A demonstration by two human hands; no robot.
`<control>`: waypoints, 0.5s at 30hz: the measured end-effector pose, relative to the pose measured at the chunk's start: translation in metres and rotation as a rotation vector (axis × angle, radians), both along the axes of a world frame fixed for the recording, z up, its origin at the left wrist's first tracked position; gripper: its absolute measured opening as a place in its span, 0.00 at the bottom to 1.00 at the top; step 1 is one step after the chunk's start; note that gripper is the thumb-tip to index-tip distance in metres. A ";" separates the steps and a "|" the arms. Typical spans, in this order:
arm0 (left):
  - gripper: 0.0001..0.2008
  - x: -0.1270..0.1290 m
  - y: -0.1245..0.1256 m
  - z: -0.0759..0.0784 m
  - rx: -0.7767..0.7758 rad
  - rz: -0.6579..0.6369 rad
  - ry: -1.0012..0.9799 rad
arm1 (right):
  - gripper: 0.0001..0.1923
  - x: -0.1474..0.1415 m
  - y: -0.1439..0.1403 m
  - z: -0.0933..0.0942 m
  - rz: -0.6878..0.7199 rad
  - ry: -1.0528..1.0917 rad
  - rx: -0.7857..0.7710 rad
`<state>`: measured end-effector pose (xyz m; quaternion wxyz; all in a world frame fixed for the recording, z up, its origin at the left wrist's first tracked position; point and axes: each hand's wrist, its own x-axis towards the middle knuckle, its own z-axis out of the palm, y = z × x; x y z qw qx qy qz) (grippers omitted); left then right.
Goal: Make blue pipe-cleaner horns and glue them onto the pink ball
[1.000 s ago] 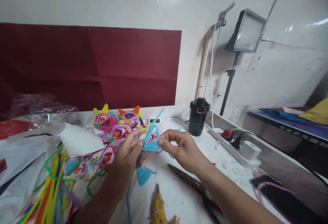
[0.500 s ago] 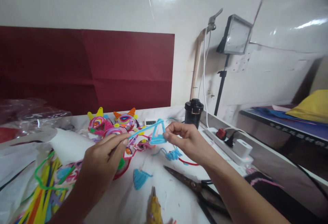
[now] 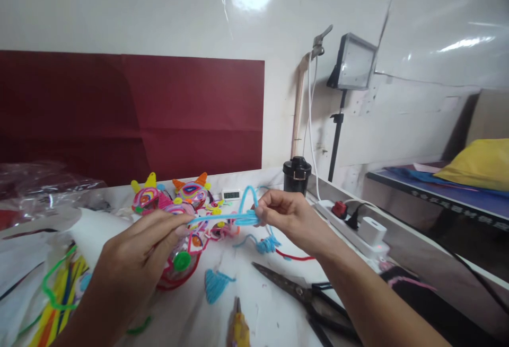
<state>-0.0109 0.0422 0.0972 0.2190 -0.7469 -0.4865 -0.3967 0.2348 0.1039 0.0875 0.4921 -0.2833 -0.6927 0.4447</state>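
A light-blue pipe cleaner (image 3: 246, 219) is stretched between my hands above the table, its right part folded into flat layers with a loop standing up. My left hand (image 3: 145, 251) pinches its straight end between thumb and fingers. At the folded part, my right hand (image 3: 286, 215) has thumb and fingertips closed on it. Below lie a finished-looking blue triangle (image 3: 216, 285) and a coiled blue piece (image 3: 268, 243) near a red strand (image 3: 294, 256). Black-handled scissors (image 3: 296, 290) rest open under my right forearm, beside a yellow-handled pointed tool (image 3: 240, 328).
Colourful pipe-cleaner animal figures (image 3: 193, 192) stand behind my left hand, near a small digital display (image 3: 231, 195). A black lidded cup (image 3: 297, 175) is at the back, and a power strip (image 3: 358, 236) runs along the right. Yellow pipe cleaners (image 3: 59, 304) lie lower left.
The raised triangular bend in the blue pipe cleaner has become a rounded loop, and the straight end now runs nearly level. My left hand has moved slightly left and down. The view has shifted slightly.
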 end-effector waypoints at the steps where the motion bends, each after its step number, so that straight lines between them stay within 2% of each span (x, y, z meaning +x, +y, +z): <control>1: 0.18 0.001 0.000 0.000 0.004 -0.002 0.006 | 0.08 0.000 0.000 0.000 0.002 -0.001 -0.004; 6: 0.18 -0.002 -0.001 -0.003 -0.014 -0.009 0.014 | 0.10 -0.001 -0.003 0.001 0.001 -0.008 -0.057; 11: 0.15 0.000 0.000 -0.008 -0.046 0.038 0.013 | 0.10 -0.004 -0.004 0.001 0.042 0.036 -0.110; 15: 0.15 0.007 0.002 -0.010 -0.073 -0.004 0.013 | 0.07 -0.009 -0.006 0.000 0.042 0.012 -0.113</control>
